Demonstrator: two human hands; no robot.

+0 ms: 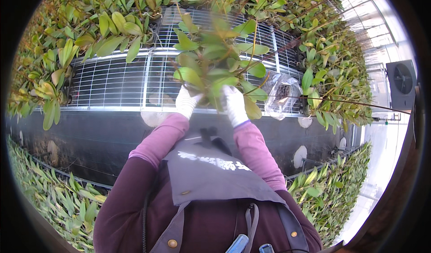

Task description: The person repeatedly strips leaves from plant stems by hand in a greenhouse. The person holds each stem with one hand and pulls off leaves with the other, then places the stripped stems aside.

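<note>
Both hands wear white knit gloves and meet at the lower edge of a group of leafy orchid plants (219, 61), whose middle is blurred. My left hand (186, 101) is at the lower left of the foliage; leaves hide its fingertips, so its hold cannot be told. My right hand (233, 103) is beside a green leaf at the lower right, its fingers bent and blurred; what they hold cannot be told. The plants are above a wire-mesh bench (111, 81). A clear plastic bag (283, 93) with dark material in it lies on the mesh to the right of my right hand.
Dense orchid plants stand on the bench at left (111, 27), at right (323, 74) and along the far side. Long thin stems reach across the right side. Behind the dark aisle floor (101, 138) are more plant rows (60, 199). A boxed fan (402, 81) is at far right.
</note>
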